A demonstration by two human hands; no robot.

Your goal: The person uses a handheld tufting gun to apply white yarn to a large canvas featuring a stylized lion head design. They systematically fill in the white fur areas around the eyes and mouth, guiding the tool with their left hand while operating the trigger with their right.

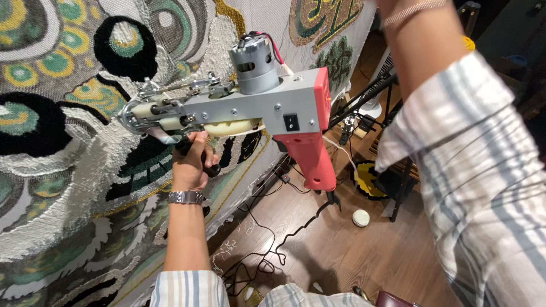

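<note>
The left hand (190,162), in the centre-left of the frame, is gripping the black front handle (199,159) of a tufting gun (267,108), its fingers curled tight around the grip. A metal wristwatch (186,197) is sitting on that wrist. The gun is occupying the centre of the frame, its grey body level, its red rear grip (310,159) pointing down and unheld, and its needle end (133,116) pressing against or just beside the tufted cloth (62,187) that is filling the left half. The motor (254,68) is standing upright on top.

The right arm (421,40) is rising out of the upper right of the frame; the right hand is out of view, so its finger state cannot be told.

Judged risks: with only the front handle held, the heavy rear end may be sagging and tilting the needle, which could tear the backing. The power cord (284,239) is trailing in loops on the wooden floor (364,256) at lower centre, and a foot could be catching it. Loose yarn near the mechanism could be snagging.
</note>
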